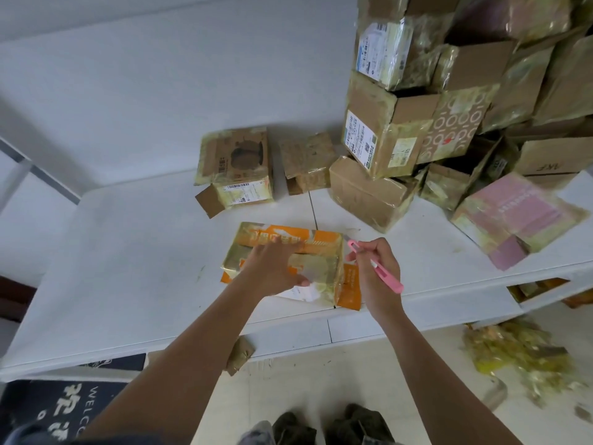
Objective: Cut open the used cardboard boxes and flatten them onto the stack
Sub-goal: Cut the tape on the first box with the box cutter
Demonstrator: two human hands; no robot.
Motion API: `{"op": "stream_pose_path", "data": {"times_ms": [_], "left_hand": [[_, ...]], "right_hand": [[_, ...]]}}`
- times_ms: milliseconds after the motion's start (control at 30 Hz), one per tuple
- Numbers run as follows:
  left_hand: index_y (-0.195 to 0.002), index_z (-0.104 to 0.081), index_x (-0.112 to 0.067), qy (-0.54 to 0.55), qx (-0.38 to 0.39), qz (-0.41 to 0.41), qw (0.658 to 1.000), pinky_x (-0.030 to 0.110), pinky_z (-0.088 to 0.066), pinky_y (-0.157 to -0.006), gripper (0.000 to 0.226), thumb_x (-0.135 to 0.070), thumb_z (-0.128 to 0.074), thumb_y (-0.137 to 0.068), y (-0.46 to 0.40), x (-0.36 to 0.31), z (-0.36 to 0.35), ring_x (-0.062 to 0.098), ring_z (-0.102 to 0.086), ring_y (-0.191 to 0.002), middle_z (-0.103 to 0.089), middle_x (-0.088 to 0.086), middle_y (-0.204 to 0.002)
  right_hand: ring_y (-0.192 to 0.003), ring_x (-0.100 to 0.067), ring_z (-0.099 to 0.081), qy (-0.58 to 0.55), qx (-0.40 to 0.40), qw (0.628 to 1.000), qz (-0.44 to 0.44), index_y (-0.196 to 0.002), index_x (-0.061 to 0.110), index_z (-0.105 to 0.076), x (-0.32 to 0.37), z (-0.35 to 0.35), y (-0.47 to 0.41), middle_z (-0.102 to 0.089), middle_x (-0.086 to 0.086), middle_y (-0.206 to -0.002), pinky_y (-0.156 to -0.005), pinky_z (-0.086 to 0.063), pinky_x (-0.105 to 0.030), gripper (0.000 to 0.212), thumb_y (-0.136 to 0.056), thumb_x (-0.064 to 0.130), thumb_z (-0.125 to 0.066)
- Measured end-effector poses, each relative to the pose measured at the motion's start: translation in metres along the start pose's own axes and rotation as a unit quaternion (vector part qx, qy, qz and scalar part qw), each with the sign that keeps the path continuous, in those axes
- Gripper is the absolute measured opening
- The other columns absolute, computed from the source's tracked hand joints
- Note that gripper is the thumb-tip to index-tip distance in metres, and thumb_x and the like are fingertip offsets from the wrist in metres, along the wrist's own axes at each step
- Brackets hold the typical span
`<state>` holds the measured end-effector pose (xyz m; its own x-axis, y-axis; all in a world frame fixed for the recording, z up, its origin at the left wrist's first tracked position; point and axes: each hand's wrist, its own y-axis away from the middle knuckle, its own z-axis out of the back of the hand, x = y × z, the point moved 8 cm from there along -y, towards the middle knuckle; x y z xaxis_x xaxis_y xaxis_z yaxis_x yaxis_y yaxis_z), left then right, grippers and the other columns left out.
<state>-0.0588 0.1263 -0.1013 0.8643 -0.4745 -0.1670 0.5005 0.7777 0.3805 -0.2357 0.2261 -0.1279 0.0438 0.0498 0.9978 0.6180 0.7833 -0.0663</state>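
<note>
An orange-and-white cardboard box (pixel 288 261), wrapped in glossy yellowish tape, lay near the front edge of the white table (pixel 128 252), just below the middle of the view. The left hand (pixel 276 268) rested flat on its top with fingers spread and straight, pressing it down. At the box's 3 o'clock, the right hand (pixel 375 268) curled round a pink utility knife (pixel 375 264), gripping it like a pen, with the blade end pointing toward the box's upper right corner at about 1 o'clock; whether the blade touched the cardboard could not be told. An orange flap stuck out from under the box at its 5 o'clock.

At 11 o'clock from the box, farther back on the table, sat a taped brown box with a shipping label (pixel 237 168), one end flap hanging open. Just to its right, at 12 o'clock, stood a smaller brown taped box (pixel 308 162). From 1 to 2 o'clock rose a tall pile of taped cartons (pixel 417 107), several bearing white labels, reaching the top of the view. At 3 o'clock a pink printed box (pixel 513 216) lay tilted near the table's right edge.

On the pale floor at 4 o'clock lay a heap of crumpled yellowish tape (pixel 519 354). At 7 o'clock a dark welcome mat (pixel 64 409) showed beside the table, and the person's dark shoes (pixel 327 425) stood at 6 o'clock.
</note>
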Motion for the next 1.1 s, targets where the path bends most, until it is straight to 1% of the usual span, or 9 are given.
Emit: {"op": "stream_pose_path", "data": {"times_ms": [67, 167, 267, 333, 433, 533, 700, 867, 1100], "left_hand": [[-0.152, -0.028, -0.037, 0.003, 0.005, 0.003, 1.0, 0.039, -0.033, -0.109, 0.088, -0.059, -0.07, -0.078, 0.002, 0.0, -0.001, 0.035, -0.038, -0.138, -0.034, 0.014, -0.154], [-0.152, -0.028, -0.037, 0.004, 0.005, 0.006, 1.0, 0.04, -0.034, -0.109, 0.087, -0.059, -0.07, -0.078, 0.003, -0.001, 0.0, 0.036, -0.037, -0.138, -0.032, 0.015, -0.155], [-0.151, -0.029, -0.035, 0.002, 0.003, 0.003, 1.0, 0.04, -0.034, -0.109, 0.087, -0.058, -0.07, -0.079, 0.003, -0.002, 0.001, 0.035, -0.037, -0.139, -0.033, 0.015, -0.155], [-0.151, -0.03, -0.035, 0.0, 0.001, 0.002, 1.0, 0.041, -0.036, -0.108, 0.086, -0.057, -0.07, -0.079, 0.004, -0.002, 0.001, 0.035, -0.038, -0.138, -0.034, 0.015, -0.154], [-0.152, -0.028, -0.035, -0.007, 0.004, 0.006, 1.0, 0.043, -0.037, -0.108, 0.086, -0.059, -0.069, -0.079, 0.004, -0.001, -0.001, 0.037, -0.038, -0.138, -0.033, 0.015, -0.155], [-0.152, -0.026, -0.036, -0.01, 0.007, 0.011, 1.0, 0.044, -0.037, -0.108, 0.088, -0.059, -0.069, -0.079, 0.004, -0.001, -0.002, 0.038, -0.038, -0.137, -0.031, 0.015, -0.155], [-0.151, -0.029, -0.037, -0.004, 0.004, 0.011, 1.0, 0.045, -0.04, -0.106, 0.088, -0.059, -0.071, -0.078, 0.003, 0.0, -0.004, 0.038, -0.04, -0.135, -0.034, 0.015, -0.153], [-0.151, -0.029, -0.038, -0.008, -0.006, 0.014, 1.0, 0.045, -0.043, -0.1, 0.089, -0.061, -0.071, -0.076, 0.003, 0.001, -0.008, 0.039, -0.043, -0.132, -0.035, 0.014, -0.153], [-0.15, -0.029, -0.039, -0.016, -0.016, 0.014, 1.0, 0.045, -0.044, -0.097, 0.087, -0.059, -0.071, -0.077, 0.004, 0.0, -0.008, 0.038, -0.044, -0.131, -0.035, 0.013, -0.152]], "right_hand": [[-0.074, -0.011, -0.067, 0.01, -0.009, 1.0, 0.015, -0.086, 0.017, -0.056, 0.003, 0.001, -0.001, -0.07, 0.001, -0.073, -0.064, -0.046, -0.008, 0.014, -0.097, 0.008, -0.059], [-0.069, -0.021, -0.064, 0.04, 0.007, 0.999, 0.034, -0.086, 0.008, -0.053, 0.008, -0.002, -0.003, -0.068, -0.003, -0.07, -0.058, -0.045, -0.011, 0.014, -0.096, 0.0, -0.055], [-0.068, -0.035, -0.061, 0.064, 0.021, 0.997, 0.047, -0.083, 0.005, -0.05, 0.014, -0.004, -0.005, -0.063, -0.017, -0.069, -0.058, -0.046, -0.026, 0.015, -0.096, 0.0, -0.054], [-0.069, -0.04, -0.059, 0.075, 0.026, 0.996, 0.051, -0.081, 0.002, -0.049, 0.017, -0.004, -0.007, -0.059, -0.022, -0.069, -0.061, -0.047, -0.038, 0.015, -0.096, 0.0, -0.053], [-0.066, -0.042, -0.057, 0.105, 0.038, 0.991, 0.069, -0.079, 0.001, -0.048, 0.023, -0.007, -0.005, -0.055, -0.023, -0.067, -0.06, -0.045, -0.048, 0.017, -0.095, -0.001, -0.052], [-0.066, -0.041, -0.055, 0.122, 0.038, 0.989, 0.073, -0.078, 0.002, -0.048, 0.025, -0.008, 0.003, -0.054, -0.021, -0.067, -0.057, -0.045, -0.053, 0.018, -0.095, -0.002, -0.051], [-0.066, -0.039, -0.055, 0.13, 0.049, 0.989, 0.059, -0.078, 0.006, -0.047, 0.023, -0.006, 0.018, -0.054, -0.021, -0.068, -0.058, -0.046, -0.054, 0.016, -0.094, 0.006, -0.049], [-0.07, -0.039, -0.057, 0.146, 0.06, 0.986, 0.055, -0.078, 0.005, -0.048, 0.027, -0.006, 0.026, -0.055, -0.018, -0.069, -0.063, -0.047, -0.057, 0.018, -0.095, 0.0, -0.05], [-0.063, -0.035, -0.053, 0.173, 0.071, 0.981, 0.056, -0.074, 0.013, -0.044, 0.028, -0.006, 0.042, -0.052, -0.012, -0.063, -0.059, -0.046, -0.053, 0.025, -0.096, 0.003, -0.053]]}}
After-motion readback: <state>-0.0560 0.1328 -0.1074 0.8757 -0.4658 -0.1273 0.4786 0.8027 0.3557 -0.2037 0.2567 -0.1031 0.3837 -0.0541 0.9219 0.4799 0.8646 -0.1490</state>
